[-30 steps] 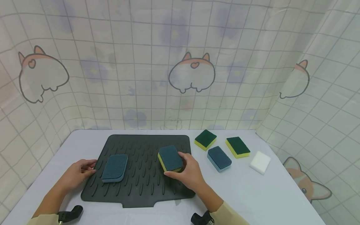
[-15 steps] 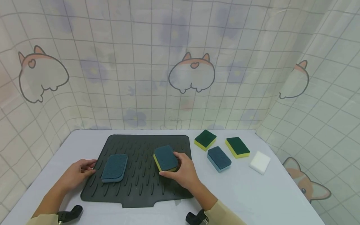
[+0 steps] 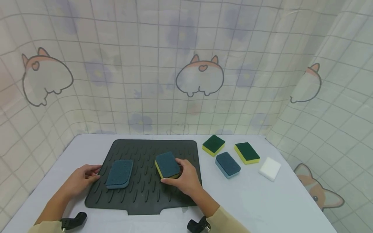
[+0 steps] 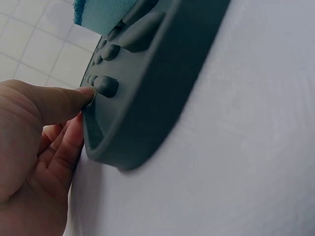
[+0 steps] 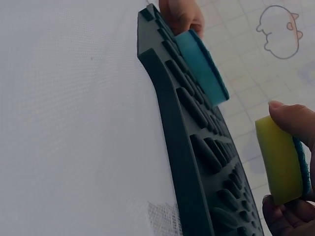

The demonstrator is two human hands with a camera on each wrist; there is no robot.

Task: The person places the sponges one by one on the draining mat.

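My left hand pinches the left edge of a dark grey ribbed rubber mat, thumb on the top of its rim and fingers at the side. On the left part of the mat lies a blue sponge with a dark blue scouring top. My right hand holds a yellow sponge between thumb and fingers, its dark blue scouring face turned up. That sponge is raised over the middle of the mat, apart from the ribs in the right wrist view.
Right of the mat on the white table lie two green-and-yellow sponges, a blue sponge and a white sponge block. A tile-patterned curtain rises behind and beside the table.
My right hand has moved left over the mat with the yellow sponge, nearer the blue sponge. The left hand stays at the mat's edge.
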